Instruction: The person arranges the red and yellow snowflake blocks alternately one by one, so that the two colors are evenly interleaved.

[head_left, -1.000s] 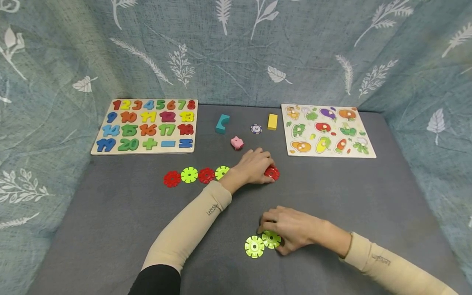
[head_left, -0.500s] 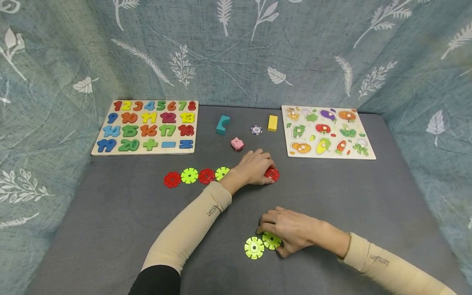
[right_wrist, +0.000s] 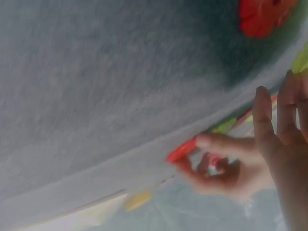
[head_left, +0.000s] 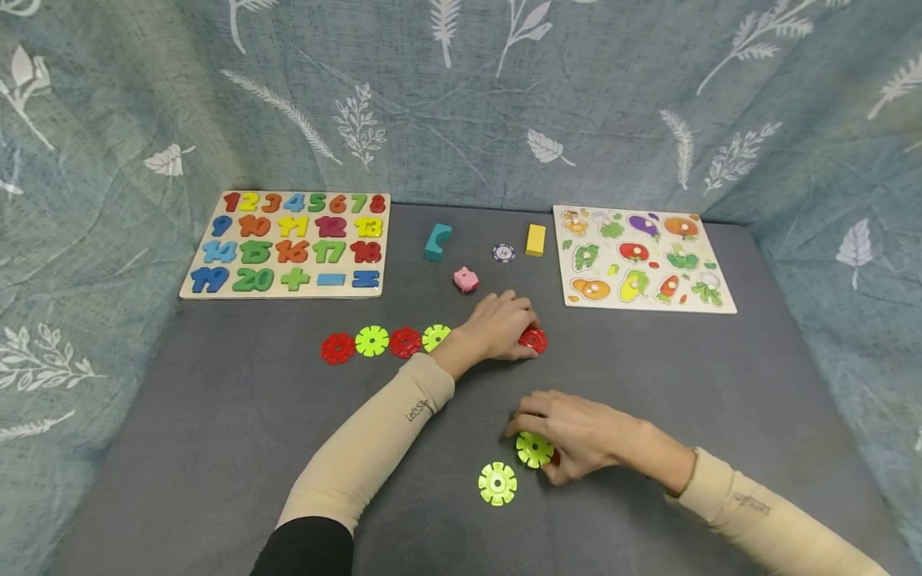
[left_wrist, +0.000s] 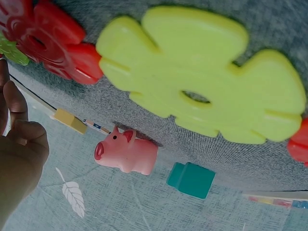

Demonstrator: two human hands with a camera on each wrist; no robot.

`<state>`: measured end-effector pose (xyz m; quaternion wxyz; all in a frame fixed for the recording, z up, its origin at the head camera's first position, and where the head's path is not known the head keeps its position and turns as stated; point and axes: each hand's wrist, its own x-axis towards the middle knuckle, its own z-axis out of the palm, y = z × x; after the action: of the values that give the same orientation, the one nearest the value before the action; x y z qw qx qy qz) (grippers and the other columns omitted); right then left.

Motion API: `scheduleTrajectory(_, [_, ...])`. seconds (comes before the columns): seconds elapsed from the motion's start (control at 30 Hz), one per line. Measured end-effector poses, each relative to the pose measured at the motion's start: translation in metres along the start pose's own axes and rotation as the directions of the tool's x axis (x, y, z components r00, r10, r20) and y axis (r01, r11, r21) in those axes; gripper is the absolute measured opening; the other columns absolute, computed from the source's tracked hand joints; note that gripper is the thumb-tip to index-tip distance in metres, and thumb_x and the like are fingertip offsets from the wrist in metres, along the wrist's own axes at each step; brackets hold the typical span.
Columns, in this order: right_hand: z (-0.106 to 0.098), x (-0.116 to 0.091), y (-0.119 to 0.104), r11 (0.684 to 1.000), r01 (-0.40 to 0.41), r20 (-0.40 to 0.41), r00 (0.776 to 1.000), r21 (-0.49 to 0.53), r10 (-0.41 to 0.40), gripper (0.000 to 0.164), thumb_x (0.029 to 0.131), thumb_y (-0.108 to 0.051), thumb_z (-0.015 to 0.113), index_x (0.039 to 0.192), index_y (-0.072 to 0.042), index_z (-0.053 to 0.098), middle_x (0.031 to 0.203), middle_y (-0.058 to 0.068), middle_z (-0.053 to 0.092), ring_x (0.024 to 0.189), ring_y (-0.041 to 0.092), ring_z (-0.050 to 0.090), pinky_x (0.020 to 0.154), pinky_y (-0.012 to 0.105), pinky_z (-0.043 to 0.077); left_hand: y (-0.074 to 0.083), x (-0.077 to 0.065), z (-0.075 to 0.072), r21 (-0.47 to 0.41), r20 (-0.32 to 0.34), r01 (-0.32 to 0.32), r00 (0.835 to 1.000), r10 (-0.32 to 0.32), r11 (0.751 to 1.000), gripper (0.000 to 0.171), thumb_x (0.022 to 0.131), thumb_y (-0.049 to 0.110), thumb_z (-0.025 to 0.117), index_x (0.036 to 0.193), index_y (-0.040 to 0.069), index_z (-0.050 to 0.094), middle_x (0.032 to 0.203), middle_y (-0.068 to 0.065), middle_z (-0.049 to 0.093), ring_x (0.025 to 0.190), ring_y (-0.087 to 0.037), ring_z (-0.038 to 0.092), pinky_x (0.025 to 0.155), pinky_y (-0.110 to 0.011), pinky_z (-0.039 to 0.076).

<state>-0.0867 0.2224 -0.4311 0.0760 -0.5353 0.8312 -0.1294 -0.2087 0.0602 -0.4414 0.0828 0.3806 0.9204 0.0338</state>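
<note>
A row of red and yellow-green notched plastic discs runs across the table, with a red one (head_left: 338, 349) at its left end. My left hand (head_left: 497, 328) pinches the red disc (head_left: 534, 341) at the right end between thumb and fingers, while its wrist hides part of the row. Closer to me, my right hand (head_left: 576, 432) holds a yellow-green disc (head_left: 535, 450) between thumb and fingertips. Under that hand a bit of another red disc (head_left: 555, 458) shows; it appears also as a red disc (right_wrist: 267, 17) in the right wrist view. Another yellow-green disc (head_left: 497, 483) lies on the table nearby.
Behind the row stand a pink toy pig (head_left: 466, 279), a teal block (head_left: 437, 242), a poker chip (head_left: 503, 253) and a yellow block (head_left: 535, 240). A number puzzle board (head_left: 281, 298) lies at back left, a vegetable puzzle board (head_left: 648, 306) at back right. Patterned cloth (head_left: 461, 144) hangs behind.
My right hand has moved slightly away from me with the yellow-green disc, parting it from the other one; a bit of red disc now shows under the hand. My left hand keeps its place.
</note>
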Motion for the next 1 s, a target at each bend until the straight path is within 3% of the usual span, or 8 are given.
scheduleTrajectory(0.33, [-0.011,-0.01,0.031,0.993,-0.119,-0.054,0.991,0.009,0.12,0.054,0.063,-0.024,0.078,0.114,-0.016,0.063,0.105,-0.004,0.058,0.092,0.008,0.054,0.084,0.03,0.05,0.0,0.0,-0.001,-0.003,0.011,0.007,1.0,-0.007,1.0,0.051,0.084,0.056,0.065,0.121,0.02,0.066,0.115,0.002,0.062,0.103,-0.018,0.053,0.083,-0.035,0.044])
scheduleTrajectory(0.57, [-0.015,-0.015,0.051,0.978,-0.21,-0.049,0.976,0.015,0.21,0.053,0.065,-0.021,0.078,0.115,-0.013,0.063,0.106,-0.002,0.06,0.091,0.009,0.055,0.083,0.032,0.05,0.001,0.0,-0.001,-0.007,0.019,0.007,1.0,-0.006,1.0,0.051,0.085,0.054,0.065,0.122,0.019,0.065,0.114,0.001,0.062,0.102,-0.019,0.053,0.083,-0.035,0.044])
scheduleTrajectory(1.0, [-0.02,-0.018,0.081,0.92,-0.389,-0.019,0.92,0.054,0.39,0.051,0.068,-0.022,0.079,0.115,-0.012,0.063,0.104,-0.001,0.06,0.087,0.01,0.053,0.079,0.031,0.049,0.001,0.001,-0.001,-0.006,0.027,0.007,1.0,-0.007,1.0,0.051,0.085,0.055,0.065,0.121,0.019,0.065,0.113,0.001,0.061,0.1,-0.018,0.052,0.082,-0.034,0.044])
